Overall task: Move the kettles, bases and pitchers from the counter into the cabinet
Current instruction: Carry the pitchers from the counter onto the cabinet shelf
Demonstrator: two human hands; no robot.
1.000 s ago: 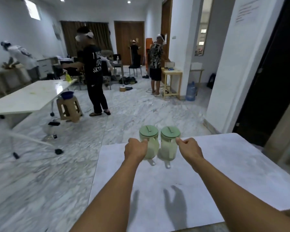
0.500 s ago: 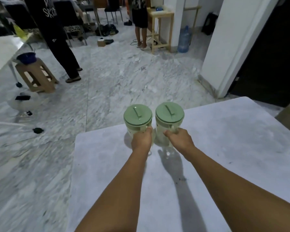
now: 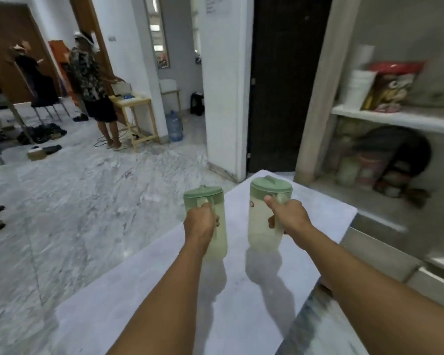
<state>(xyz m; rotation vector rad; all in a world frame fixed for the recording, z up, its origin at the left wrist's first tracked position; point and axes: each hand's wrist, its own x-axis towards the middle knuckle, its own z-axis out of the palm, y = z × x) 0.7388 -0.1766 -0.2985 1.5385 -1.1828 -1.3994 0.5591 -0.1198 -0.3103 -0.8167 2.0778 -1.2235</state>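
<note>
Two pale translucent pitchers with green lids hang above the white counter [image 3: 164, 290]. My left hand [image 3: 200, 222] grips the handle of the left pitcher [image 3: 219, 226]. My right hand [image 3: 289, 216] grips the handle of the right pitcher [image 3: 260, 226], thumb up near its lid. Both pitchers are upright and lifted clear of the counter, their shadows falling below them. The open cabinet [image 3: 395, 116] stands to the right, with a white shelf and a lower compartment.
The cabinet's upper shelf holds white containers [image 3: 356, 88] and a snack bag [image 3: 390, 90]; the lower compartment holds jars and a dark pan [image 3: 397, 152]. A dark doorway [image 3: 274, 98] is behind the counter. People stand at the far left by a wooden table [image 3: 136, 111] and water bottle [image 3: 174, 126].
Both hands have lifted the pitchers off the counter and spread them apart. My view has swung right, bringing the open cabinet into sight.
</note>
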